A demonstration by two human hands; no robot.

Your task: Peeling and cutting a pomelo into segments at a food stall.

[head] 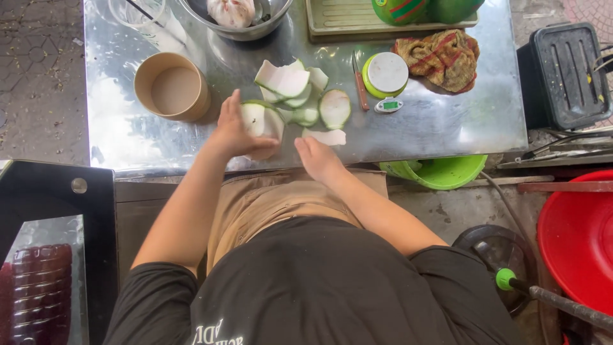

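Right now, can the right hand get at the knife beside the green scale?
Probably yes. The right hand rests at the table's near edge, and only flat rind slices lie between it and the knife, which sits uncovered just left of the scale.

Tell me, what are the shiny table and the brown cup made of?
The table looks like metal, probably stainless steel: silvery, with bright glare and blurry reflections. The brown cup looks like paper or cardboard: dull tan, with a thin rolled rim and no shine. I can't be fully sure of either from looks alone.
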